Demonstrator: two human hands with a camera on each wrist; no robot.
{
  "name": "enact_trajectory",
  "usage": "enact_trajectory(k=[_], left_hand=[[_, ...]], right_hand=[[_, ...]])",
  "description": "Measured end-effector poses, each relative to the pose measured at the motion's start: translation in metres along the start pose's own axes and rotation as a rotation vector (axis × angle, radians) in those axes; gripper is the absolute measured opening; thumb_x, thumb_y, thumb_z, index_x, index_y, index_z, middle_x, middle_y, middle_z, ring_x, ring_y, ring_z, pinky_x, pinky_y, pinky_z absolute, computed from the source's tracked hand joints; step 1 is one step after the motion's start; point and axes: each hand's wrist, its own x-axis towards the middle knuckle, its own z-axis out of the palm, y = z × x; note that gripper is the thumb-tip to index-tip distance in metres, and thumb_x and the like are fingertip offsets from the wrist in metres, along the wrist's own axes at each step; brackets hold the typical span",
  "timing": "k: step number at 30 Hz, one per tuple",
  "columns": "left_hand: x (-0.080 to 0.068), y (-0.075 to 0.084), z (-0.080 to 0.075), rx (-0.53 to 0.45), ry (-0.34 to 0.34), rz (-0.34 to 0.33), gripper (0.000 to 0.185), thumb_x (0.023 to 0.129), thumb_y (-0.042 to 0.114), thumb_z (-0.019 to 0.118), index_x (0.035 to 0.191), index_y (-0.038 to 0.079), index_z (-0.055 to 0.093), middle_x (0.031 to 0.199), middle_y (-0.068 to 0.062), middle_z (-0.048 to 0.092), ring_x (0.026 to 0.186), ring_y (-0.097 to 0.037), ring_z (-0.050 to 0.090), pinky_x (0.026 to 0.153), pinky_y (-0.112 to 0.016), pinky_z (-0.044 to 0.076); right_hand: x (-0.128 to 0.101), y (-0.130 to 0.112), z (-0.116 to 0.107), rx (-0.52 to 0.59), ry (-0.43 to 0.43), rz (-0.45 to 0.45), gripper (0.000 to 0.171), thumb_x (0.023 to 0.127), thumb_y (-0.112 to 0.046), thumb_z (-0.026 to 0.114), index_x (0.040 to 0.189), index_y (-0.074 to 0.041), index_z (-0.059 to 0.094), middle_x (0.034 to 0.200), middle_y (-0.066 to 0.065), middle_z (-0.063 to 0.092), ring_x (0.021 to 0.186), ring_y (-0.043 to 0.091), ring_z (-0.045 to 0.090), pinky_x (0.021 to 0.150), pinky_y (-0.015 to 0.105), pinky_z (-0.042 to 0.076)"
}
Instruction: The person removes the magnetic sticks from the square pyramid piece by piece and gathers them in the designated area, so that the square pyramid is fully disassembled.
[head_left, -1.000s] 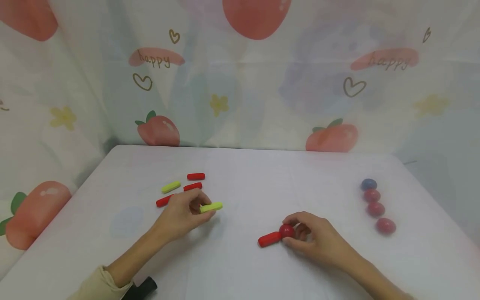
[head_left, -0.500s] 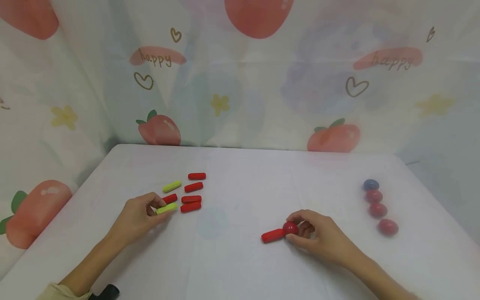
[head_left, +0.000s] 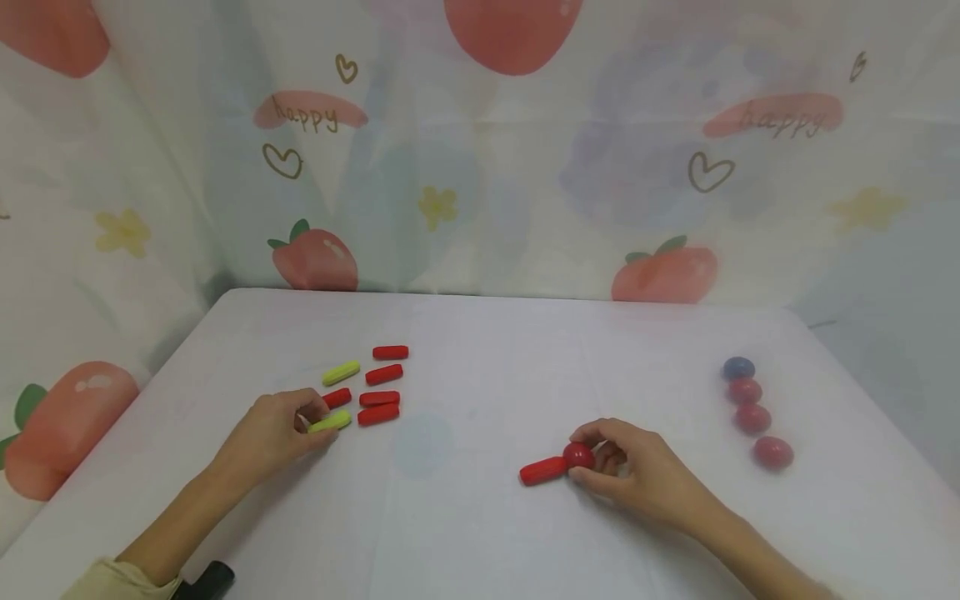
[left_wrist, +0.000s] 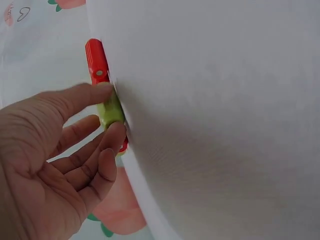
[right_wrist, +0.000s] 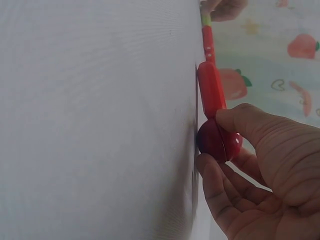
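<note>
My left hand (head_left: 309,422) pinches a yellow-green stick (head_left: 331,420) between thumb and fingers, low on the white table beside a cluster of red sticks (head_left: 378,406). In the left wrist view the left hand (left_wrist: 111,109) holds the yellow-green stick (left_wrist: 110,112), with a red stick (left_wrist: 96,60) behind it. My right hand (head_left: 589,457) grips a red ball (head_left: 578,455) pressed against the end of a red stick (head_left: 542,471) lying on the table. Seen from the right wrist, the right hand (right_wrist: 220,142) curls round the red ball (right_wrist: 216,141), which touches the red stick (right_wrist: 211,90).
Another yellow-green stick (head_left: 341,372) and more red sticks (head_left: 391,352) lie behind the left hand. At the right, a blue ball (head_left: 738,367) heads a row of three red balls (head_left: 752,418). The white table (head_left: 465,517) is backed by a strawberry-print curtain (head_left: 480,167).
My left hand has carried the yellow-green stick leftward from the table's middle to the cluster of sticks and lowered it there. The right hand has stayed on the red ball.
</note>
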Motion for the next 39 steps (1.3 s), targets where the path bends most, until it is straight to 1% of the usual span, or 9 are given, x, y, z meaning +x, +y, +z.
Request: enact_trajectory(k=[4,7,10,13,17,20,22,31,39], left_hand=[[-0.004,0.009,-0.005,0.074,0.054,0.026,0.032,0.078,0.023,0.089,0.099,0.008,0.070,0.088,-0.005,0.071,0.070,-0.015,0.060,0.057,-0.027,0.051],[-0.006,0.024,-0.004,0.080,0.127,0.112,0.037,0.076,0.024,0.091,0.101,0.006,0.070,0.085,-0.003,0.069,0.064,-0.011,0.053,0.053,-0.024,0.046],[-0.007,0.048,0.004,0.001,0.154,0.222,0.035,0.076,0.023,0.091,0.101,0.007,0.071,0.083,-0.001,0.069,0.064,-0.008,0.054,0.054,-0.022,0.047],[-0.007,0.076,0.019,-0.093,0.087,0.299,0.032,0.079,0.024,0.090,0.101,0.011,0.071,0.088,0.000,0.072,0.068,-0.006,0.058,0.059,-0.020,0.050],[-0.006,0.110,0.042,-0.150,-0.099,0.341,0.032,0.084,0.030,0.085,0.106,0.013,0.070,0.094,0.001,0.073,0.071,-0.003,0.058,0.063,-0.020,0.051],[-0.003,0.126,0.057,-0.161,-0.207,0.360,0.033,0.085,0.033,0.083,0.109,0.014,0.069,0.095,0.003,0.072,0.069,0.000,0.056,0.065,-0.020,0.050],[0.000,0.133,0.065,-0.170,-0.242,0.376,0.034,0.085,0.033,0.083,0.109,0.015,0.068,0.095,0.004,0.072,0.068,0.001,0.055,0.066,-0.020,0.049],[0.010,0.155,0.078,-0.193,-0.291,0.441,0.033,0.086,0.029,0.083,0.112,0.015,0.069,0.093,0.007,0.073,0.063,0.002,0.053,0.062,-0.015,0.048],[0.010,0.163,0.080,-0.242,-0.226,0.515,0.020,0.086,0.018,0.083,0.102,0.013,0.072,0.082,0.007,0.070,0.065,0.001,0.054,0.062,-0.014,0.048]], right_hand=[[0.002,-0.001,0.002,-0.008,-0.004,-0.003,0.032,0.085,-0.020,0.084,0.113,-0.017,0.068,0.095,-0.011,0.066,0.080,0.004,0.061,0.073,0.022,0.055],[0.001,-0.001,0.003,-0.021,0.007,0.005,0.032,0.084,-0.018,0.085,0.112,-0.017,0.068,0.094,-0.011,0.066,0.079,0.005,0.061,0.073,0.022,0.055],[0.000,-0.002,0.004,-0.024,0.021,0.019,0.032,0.084,-0.018,0.085,0.111,-0.016,0.068,0.092,-0.012,0.066,0.079,0.005,0.061,0.073,0.022,0.055],[-0.001,-0.002,0.005,-0.016,0.030,0.020,0.032,0.084,-0.018,0.085,0.111,-0.017,0.068,0.092,-0.012,0.066,0.079,0.005,0.061,0.073,0.022,0.055],[-0.001,-0.003,0.008,0.001,0.027,-0.002,0.032,0.085,-0.019,0.085,0.112,-0.016,0.068,0.091,-0.012,0.066,0.078,0.004,0.061,0.071,0.022,0.054],[-0.001,-0.004,0.010,0.000,0.021,-0.011,0.032,0.085,-0.020,0.085,0.111,-0.015,0.068,0.092,-0.011,0.066,0.077,0.003,0.061,0.070,0.022,0.054],[-0.001,-0.005,0.011,-0.001,0.018,-0.003,0.032,0.085,-0.020,0.085,0.111,-0.015,0.068,0.093,-0.011,0.066,0.077,0.003,0.060,0.071,0.022,0.054],[-0.001,-0.011,0.012,0.035,0.031,-0.011,0.032,0.084,-0.021,0.085,0.111,-0.016,0.068,0.093,-0.011,0.068,0.077,0.005,0.063,0.071,0.023,0.056],[-0.001,-0.019,0.013,0.089,0.063,-0.060,0.033,0.084,-0.022,0.086,0.111,-0.015,0.069,0.092,-0.010,0.069,0.075,0.005,0.063,0.070,0.024,0.056]])
